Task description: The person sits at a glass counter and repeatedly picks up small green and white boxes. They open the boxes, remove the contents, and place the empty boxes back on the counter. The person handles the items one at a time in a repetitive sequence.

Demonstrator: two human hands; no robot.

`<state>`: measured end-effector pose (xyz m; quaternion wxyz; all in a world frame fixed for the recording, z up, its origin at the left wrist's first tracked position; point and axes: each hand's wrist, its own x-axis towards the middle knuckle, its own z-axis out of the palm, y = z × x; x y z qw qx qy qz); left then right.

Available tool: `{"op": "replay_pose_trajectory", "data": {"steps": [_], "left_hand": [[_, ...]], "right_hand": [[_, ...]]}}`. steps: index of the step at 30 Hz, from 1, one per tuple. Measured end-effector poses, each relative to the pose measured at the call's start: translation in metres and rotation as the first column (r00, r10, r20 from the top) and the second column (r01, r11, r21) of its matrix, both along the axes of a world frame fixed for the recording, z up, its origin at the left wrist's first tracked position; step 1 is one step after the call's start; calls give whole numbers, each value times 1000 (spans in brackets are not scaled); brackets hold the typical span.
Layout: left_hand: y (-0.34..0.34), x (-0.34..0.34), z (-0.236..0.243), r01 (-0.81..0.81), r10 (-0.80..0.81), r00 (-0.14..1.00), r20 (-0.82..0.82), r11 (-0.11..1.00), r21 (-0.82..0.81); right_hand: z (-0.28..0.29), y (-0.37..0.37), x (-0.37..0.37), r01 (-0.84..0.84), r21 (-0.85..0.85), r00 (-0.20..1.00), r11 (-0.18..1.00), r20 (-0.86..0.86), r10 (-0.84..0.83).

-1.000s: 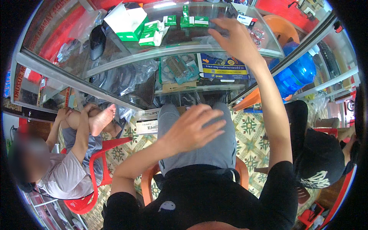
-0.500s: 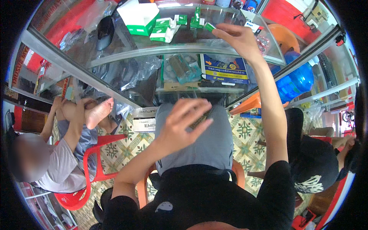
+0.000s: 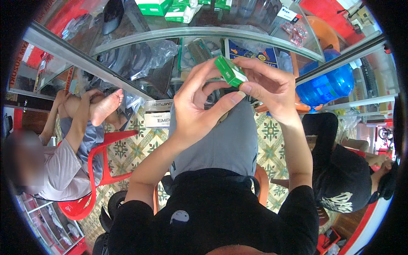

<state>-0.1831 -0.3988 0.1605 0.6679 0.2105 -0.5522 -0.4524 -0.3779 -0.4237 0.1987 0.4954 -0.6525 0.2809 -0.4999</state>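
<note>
My right hand (image 3: pixel 270 87) grips a small green-and-white box (image 3: pixel 230 72), its thumb at the box's lower end. My left hand (image 3: pixel 199 97) curls around the box's left side, thumb stretched out below it, some fingertips hidden behind the box. Both hands are over my lap, in front of the glass display case (image 3: pixel 140 32). On the case's glass top stand more green boxes (image 3: pixel 178 12). Inside, below the top, are a clear-bagged metal part (image 3: pixel 197 51) and a blue-yellow printed box (image 3: pixel 248 51).
A person in a light shirt (image 3: pixel 63 170) sits barefoot on a red chair (image 3: pixel 91 182) at left; another in black (image 3: pixel 344 178) sits at right. A blue water jug (image 3: pixel 325 80), an orange chair (image 3: pixel 323 32) and stacked cartons (image 3: pixel 157 119) are nearby.
My right hand has taken a green box from the case top and drawn it down to my left hand, which has risen to meet it.
</note>
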Motion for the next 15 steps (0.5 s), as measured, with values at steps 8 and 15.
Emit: {"op": "replay_pose_trajectory", "data": {"steps": [8,15], "left_hand": [[-3,17,-13,112,-112,993,-44,994,10],[-4,31,-14,470,-444,878,-180,872,137]], "right_hand": [[5,8,2,29,-365,939,930,-309,-150],[36,9,-7,62,-447,918,892,-326,-228]]}}
